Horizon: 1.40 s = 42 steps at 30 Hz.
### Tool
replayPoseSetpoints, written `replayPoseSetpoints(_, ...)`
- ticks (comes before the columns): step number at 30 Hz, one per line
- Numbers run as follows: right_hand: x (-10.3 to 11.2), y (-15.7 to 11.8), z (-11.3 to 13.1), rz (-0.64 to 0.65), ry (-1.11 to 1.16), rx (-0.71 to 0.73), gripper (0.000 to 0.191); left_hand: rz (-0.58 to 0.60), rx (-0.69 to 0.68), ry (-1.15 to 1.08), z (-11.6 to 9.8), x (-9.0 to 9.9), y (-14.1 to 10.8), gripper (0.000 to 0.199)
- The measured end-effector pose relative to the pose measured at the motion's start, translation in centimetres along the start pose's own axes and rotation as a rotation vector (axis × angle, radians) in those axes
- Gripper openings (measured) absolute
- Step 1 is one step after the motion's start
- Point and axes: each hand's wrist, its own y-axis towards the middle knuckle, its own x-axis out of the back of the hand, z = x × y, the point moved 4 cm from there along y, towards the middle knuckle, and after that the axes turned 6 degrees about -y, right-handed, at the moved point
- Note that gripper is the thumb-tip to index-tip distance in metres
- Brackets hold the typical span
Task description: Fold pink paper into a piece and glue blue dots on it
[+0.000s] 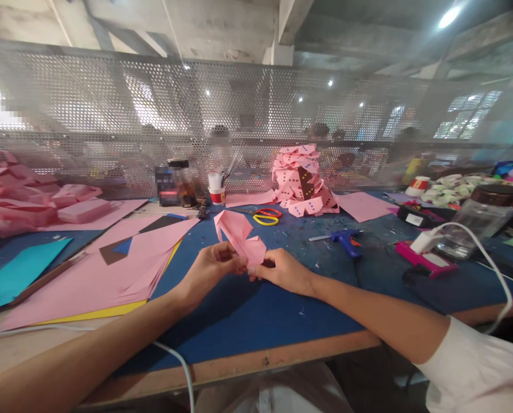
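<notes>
Between my two hands is a pink folded paper piece, raised a little above the blue tabletop. My left hand pinches its lower left side, thumb towards the middle. From the other side my right hand grips the lower right edge with thumb and fingers. Some fingertips are hidden behind the paper. Just beyond it lie scissors with red and yellow handles. A stack of folded pink paper pieces with coloured dots stands farther back.
Pink sheets lie at left beside a turquoise sheet and a heap of pink paper. A blue glue gun, a magenta power strip with a white cable and a clear jar occupy the right. Perforated metal panels close the back.
</notes>
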Motion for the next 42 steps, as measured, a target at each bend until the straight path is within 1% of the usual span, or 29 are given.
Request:
replayPoseSetpoints(3,-0.05,0.04,-0.11,-0.006,-0.018,-0.001,0.02,-0.005,0.014,-0.006,0.13,0.11,0.04,0.028)
replayPoseSetpoints(8,-0.04,0.07,-0.18,-0.039,-0.064,-0.055,0.015,0.007,0.026,-0.034,0.14,-0.3,-0.04,0.029)
replayPoseSetpoints(11,0.04,0.04,-0.06,-0.04,-0.057,-0.049,0.014,0.004,0.029,-0.032,0.13,-0.4,-0.07,0.029)
replayPoseSetpoints(16,0.1,0.01,-0.1,-0.013,-0.034,-0.039,0.023,0.003,0.036,-0.018,0.26,-0.02,0.08,0.032)
replayPoseSetpoints(22,0.06,0.08,-0.29,-0.015,0.026,-0.038,0.034,0.015,0.028,0.009,0.6,0.37,0.39,0.033)
replayPoseSetpoints(27,0.12,0.16,-0.34,-0.025,0.01,-0.052,0.037,0.011,0.032,0.009,0.72,0.4,0.41,0.034)
replayPoseSetpoints(35,0.1,0.4,-0.58,0.002,0.044,-0.031,0.043,0.008,0.024,-0.004,0.51,0.58,0.35,0.029)
replayPoseSetpoints(39,0.03,0.51,-0.93,0.011,0.065,-0.031,0.044,0.015,0.027,-0.008,0.53,0.56,0.37,0.031)
replayPoseSetpoints(42,0.0,0.5,-0.88,0.004,0.057,-0.04,0.04,0.014,0.035,-0.002,0.52,0.42,0.37,0.033)
